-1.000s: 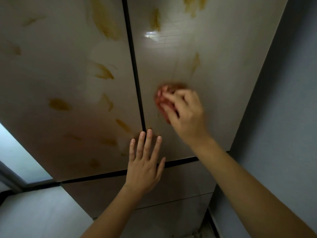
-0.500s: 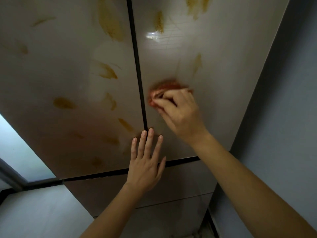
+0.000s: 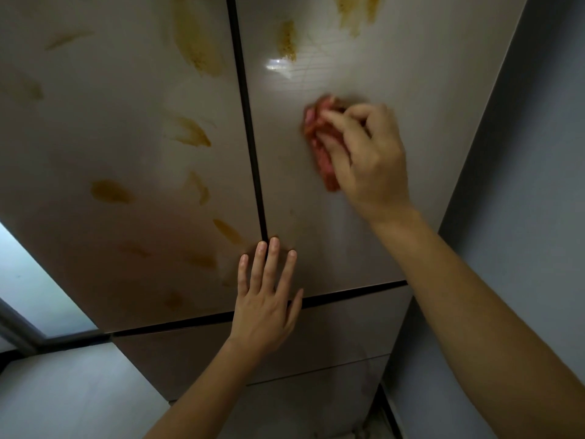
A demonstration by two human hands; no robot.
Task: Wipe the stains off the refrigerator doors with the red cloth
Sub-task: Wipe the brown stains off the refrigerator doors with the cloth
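The refrigerator fills the view, its beige right door [image 3: 411,74] and left door [image 3: 95,137] split by a dark vertical gap. My right hand [image 3: 367,160] presses the bunched red cloth [image 3: 319,144] against the middle of the right door. Yellow-brown stains remain near that door's top [image 3: 288,39] and several mark the left door [image 3: 110,191]. My left hand [image 3: 266,299] lies flat with fingers apart over the gap, just above the dark horizontal seam, holding nothing.
A grey wall [image 3: 522,217] stands close along the fridge's right side. Below the seam are the lower drawers [image 3: 332,337]. At the left a bright window [image 3: 31,280] and a pale surface [image 3: 63,391] adjoin the fridge.
My right hand has swept the cloth right and up from the central gap. The stain that stood just above the cloth is no longer visible. The left hand has stayed in place.
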